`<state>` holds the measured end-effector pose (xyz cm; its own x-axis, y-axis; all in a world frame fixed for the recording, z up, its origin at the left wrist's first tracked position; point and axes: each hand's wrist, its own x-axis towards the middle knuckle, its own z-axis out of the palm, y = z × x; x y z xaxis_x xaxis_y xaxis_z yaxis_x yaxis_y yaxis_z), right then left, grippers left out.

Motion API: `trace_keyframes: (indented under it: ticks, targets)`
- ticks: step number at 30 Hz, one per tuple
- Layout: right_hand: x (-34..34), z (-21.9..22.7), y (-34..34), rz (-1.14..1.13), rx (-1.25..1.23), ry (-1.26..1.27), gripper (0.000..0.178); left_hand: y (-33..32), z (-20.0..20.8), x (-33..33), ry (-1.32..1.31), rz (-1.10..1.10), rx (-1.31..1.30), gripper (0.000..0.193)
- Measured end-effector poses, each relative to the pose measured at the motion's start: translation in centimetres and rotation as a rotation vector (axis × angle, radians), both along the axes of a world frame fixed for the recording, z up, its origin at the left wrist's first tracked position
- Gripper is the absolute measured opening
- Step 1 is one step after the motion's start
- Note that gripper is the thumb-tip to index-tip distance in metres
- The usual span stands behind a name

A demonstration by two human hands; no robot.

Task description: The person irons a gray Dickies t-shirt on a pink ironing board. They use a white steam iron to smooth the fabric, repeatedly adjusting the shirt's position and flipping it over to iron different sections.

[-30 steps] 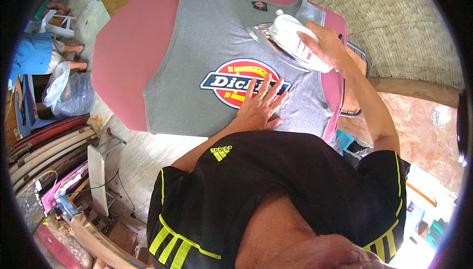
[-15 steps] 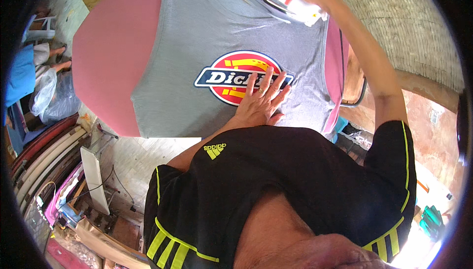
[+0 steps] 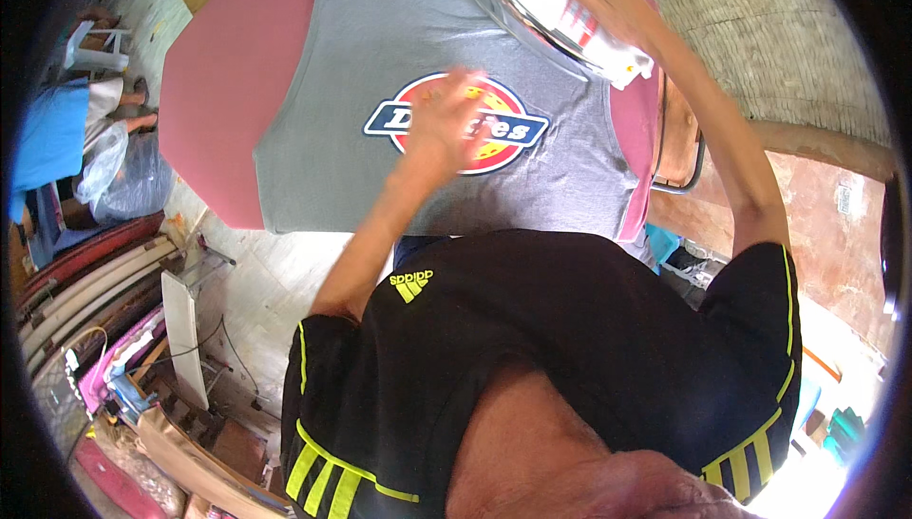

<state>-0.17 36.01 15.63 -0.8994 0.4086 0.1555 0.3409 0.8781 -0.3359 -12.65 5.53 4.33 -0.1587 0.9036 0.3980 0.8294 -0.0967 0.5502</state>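
Observation:
A grey shirt [image 3: 332, 149] lies spread over a pink-covered ironing board [image 3: 214, 111]. Its front carries a round red, yellow and blue print [image 3: 518, 130]. My right hand [image 3: 622, 6] is closed round the top of a white and red clothes iron [image 3: 560, 11], whose shiny metal edge is beside the shirt's neckline. The hand partly hides the handle. Above the print is my left hand [image 3: 442, 130], blurred by motion, its fingers extended and apart with nothing visible in them. Small creases show in the cloth near the lower right edge of the shirt.
Clear plastic bags [image 3: 133, 177] and a stack of long boards [image 3: 95, 282] stand on the left. Beyond them, a person's legs [image 3: 133, 111] show beside a small white stool [image 3: 95, 49]. A woven wall or mat [image 3: 760, 35] is at the upper right.
My left hand has lifted off the print and moved left. The iron, in my right hand, has come nearer and to the right, revealing the neck label. The whole view has shifted slightly.

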Motion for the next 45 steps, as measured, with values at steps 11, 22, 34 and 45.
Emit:
trace_keyframes:
  ticks: [11, 22, 34, 45]
  targets:
    - [2.7, 1.7, -6.2, 0.04, -0.165, -0.212, 0.036, 5.1, -3.1, -12.4, 0.48, 0.366, -0.015, 0.056]
    - [3.9, 1.6, -4.7, 0.124, -0.39, -0.247, 0.038, 4.4, -1.0, -11.2, 0.387, 0.468, -0.058, 0.061]
    - [3.3, 2.1, -5.3, 0.136, -0.452, -0.307, 0.037, 4.6, -0.7, -11.3, 0.358, 0.469, -0.038, 0.056]
    - [2.2, 1.3, -6.4, 0.127, -0.462, -0.265, 0.045, 4.5, -0.8, -11.2, 0.375, 0.463, -0.055, 0.054]
